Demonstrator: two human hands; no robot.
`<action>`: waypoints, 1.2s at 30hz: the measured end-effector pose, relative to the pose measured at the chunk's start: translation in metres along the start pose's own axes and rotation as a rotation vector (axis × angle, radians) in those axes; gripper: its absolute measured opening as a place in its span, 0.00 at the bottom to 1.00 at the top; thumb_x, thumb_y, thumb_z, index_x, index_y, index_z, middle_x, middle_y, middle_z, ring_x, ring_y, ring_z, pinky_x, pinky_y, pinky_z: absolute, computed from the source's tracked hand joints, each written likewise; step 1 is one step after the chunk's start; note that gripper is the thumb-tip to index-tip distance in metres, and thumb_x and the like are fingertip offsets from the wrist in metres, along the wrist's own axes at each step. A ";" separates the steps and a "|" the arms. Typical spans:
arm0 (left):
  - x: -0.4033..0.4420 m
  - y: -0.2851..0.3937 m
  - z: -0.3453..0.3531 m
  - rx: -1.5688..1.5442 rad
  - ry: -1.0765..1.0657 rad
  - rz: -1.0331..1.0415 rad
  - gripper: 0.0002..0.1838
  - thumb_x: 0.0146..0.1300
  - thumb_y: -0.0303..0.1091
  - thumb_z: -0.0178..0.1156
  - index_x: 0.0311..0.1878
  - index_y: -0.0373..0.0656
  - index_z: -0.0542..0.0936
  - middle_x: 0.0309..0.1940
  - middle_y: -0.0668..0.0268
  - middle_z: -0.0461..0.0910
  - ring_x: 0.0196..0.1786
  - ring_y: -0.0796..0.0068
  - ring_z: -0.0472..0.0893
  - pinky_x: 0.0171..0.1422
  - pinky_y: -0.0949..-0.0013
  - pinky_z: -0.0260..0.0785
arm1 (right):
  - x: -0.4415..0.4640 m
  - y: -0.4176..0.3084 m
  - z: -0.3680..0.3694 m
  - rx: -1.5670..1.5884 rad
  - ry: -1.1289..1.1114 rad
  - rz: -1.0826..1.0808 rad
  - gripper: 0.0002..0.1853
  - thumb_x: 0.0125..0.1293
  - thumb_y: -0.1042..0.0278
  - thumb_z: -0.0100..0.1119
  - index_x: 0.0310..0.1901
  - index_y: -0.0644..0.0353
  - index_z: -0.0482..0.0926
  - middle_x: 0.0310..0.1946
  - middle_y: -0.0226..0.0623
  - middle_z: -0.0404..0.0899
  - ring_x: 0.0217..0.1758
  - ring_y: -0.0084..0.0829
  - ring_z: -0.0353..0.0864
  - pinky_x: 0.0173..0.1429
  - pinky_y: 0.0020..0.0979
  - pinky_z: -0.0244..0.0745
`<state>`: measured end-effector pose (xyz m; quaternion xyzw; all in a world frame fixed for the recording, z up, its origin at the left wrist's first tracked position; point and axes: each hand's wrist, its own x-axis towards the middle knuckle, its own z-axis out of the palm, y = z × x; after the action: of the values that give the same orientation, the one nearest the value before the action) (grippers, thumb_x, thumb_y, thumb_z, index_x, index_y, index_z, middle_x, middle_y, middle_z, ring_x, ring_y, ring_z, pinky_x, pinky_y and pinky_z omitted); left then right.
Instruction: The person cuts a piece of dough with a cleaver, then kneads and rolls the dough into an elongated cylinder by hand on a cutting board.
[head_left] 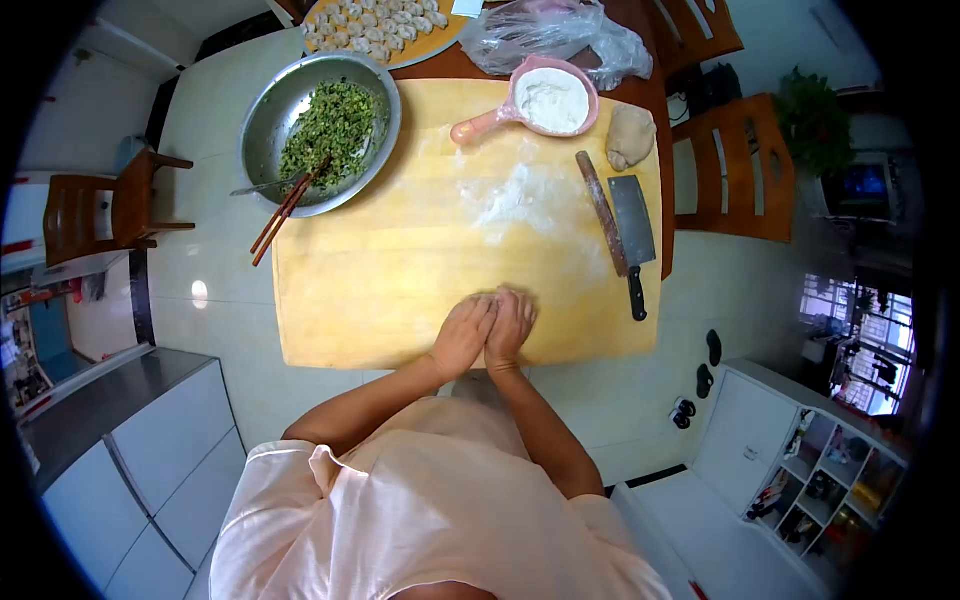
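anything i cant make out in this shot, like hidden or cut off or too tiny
Head view: whatever is under the left hand and right hand, covered by the hands themselves.
Head view: the far side of the tray of dumplings, cut off by the top edge.
Head view: the tips of the chopsticks, sunk in the green filling.
Head view: the small items in the white cabinet, too small to name.

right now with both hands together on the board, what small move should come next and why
I'd probably part the left hand and right hand slightly to check beneath: they are close together near the front edge of the board, hiding anything they press. If dough there seems sticky, the loose flour lies on the board ahead.
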<state>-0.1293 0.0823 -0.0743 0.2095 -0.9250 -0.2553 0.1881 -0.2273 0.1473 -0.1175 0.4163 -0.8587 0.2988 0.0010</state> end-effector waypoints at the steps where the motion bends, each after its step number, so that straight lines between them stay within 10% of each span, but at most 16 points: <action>1: 0.007 -0.005 0.002 0.006 -0.003 -0.015 0.22 0.59 0.29 0.54 0.57 0.31 0.74 0.53 0.50 0.75 0.55 0.52 0.74 0.62 0.56 0.68 | 0.007 -0.001 0.004 0.001 -0.006 -0.003 0.11 0.64 0.72 0.55 0.48 0.58 0.79 0.43 0.43 0.82 0.49 0.47 0.78 0.54 0.46 0.71; 9: 0.064 -0.048 0.021 -0.076 -0.154 -0.233 0.06 0.58 0.28 0.54 0.38 0.37 0.74 0.39 0.53 0.75 0.46 0.53 0.76 0.54 0.55 0.70 | 0.082 0.011 0.027 0.077 -0.158 0.043 0.09 0.67 0.70 0.55 0.47 0.55 0.81 0.38 0.44 0.84 0.43 0.49 0.82 0.47 0.45 0.74; 23: 0.061 0.014 0.052 -0.308 0.008 -0.444 0.06 0.62 0.29 0.56 0.40 0.37 0.75 0.39 0.49 0.76 0.47 0.45 0.75 0.50 0.52 0.70 | 0.103 0.045 -0.014 0.015 -0.419 -0.018 0.13 0.73 0.56 0.50 0.39 0.55 0.79 0.26 0.51 0.79 0.32 0.55 0.79 0.37 0.49 0.72; 28: 0.037 0.080 0.063 0.038 0.111 -0.341 0.28 0.60 0.29 0.58 0.64 0.33 0.70 0.62 0.49 0.71 0.67 0.49 0.69 0.69 0.54 0.62 | 0.062 0.076 -0.054 0.309 -0.228 -0.120 0.06 0.67 0.75 0.53 0.42 0.63 0.78 0.39 0.45 0.78 0.44 0.47 0.77 0.49 0.42 0.73; 36: 0.055 0.042 0.067 0.061 0.042 -0.389 0.18 0.58 0.29 0.55 0.52 0.38 0.74 0.47 0.55 0.75 0.52 0.55 0.74 0.56 0.56 0.65 | 0.072 0.077 -0.017 0.213 -0.263 -0.216 0.10 0.69 0.69 0.51 0.49 0.57 0.78 0.44 0.44 0.82 0.50 0.47 0.79 0.52 0.43 0.74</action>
<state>-0.2182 0.1144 -0.0911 0.3950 -0.8702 -0.2545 0.1482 -0.3333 0.1409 -0.1250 0.5392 -0.7653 0.3292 -0.1232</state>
